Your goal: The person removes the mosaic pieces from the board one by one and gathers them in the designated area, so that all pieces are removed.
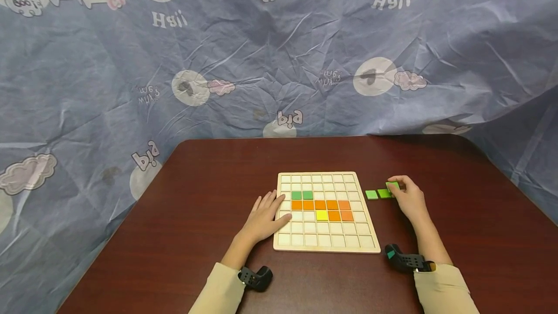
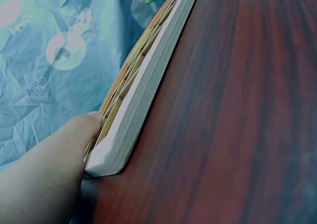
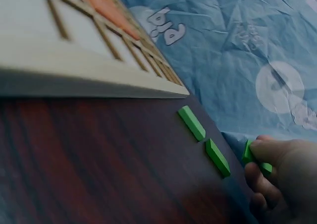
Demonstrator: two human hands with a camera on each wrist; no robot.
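A pale wooden grid board (image 1: 305, 241) lies on the table, its square cells partly filled with tiles. My left hand (image 1: 263, 217) rests at its left edge, fingers spread, the thumb on the board; the left wrist view shows the thumb (image 2: 81, 130) against the rim. Right of the board, my right hand (image 1: 410, 200) pinches a green square tile (image 1: 394, 185) between thumb and fingers. Beside it are a light green tile (image 1: 371, 195) and a brighter green tile (image 1: 383, 193). Another green piece (image 3: 267, 169) shows partly hidden behind the fingers in the right wrist view.
On the board are two dark green tiles (image 1: 302, 195), several orange tiles (image 1: 308, 205) and one yellow tile (image 1: 321, 215). The dark red-brown table (image 1: 209, 173) ends at a hanging blue-grey printed cloth (image 1: 244, 96). Both wrists wear black straps.
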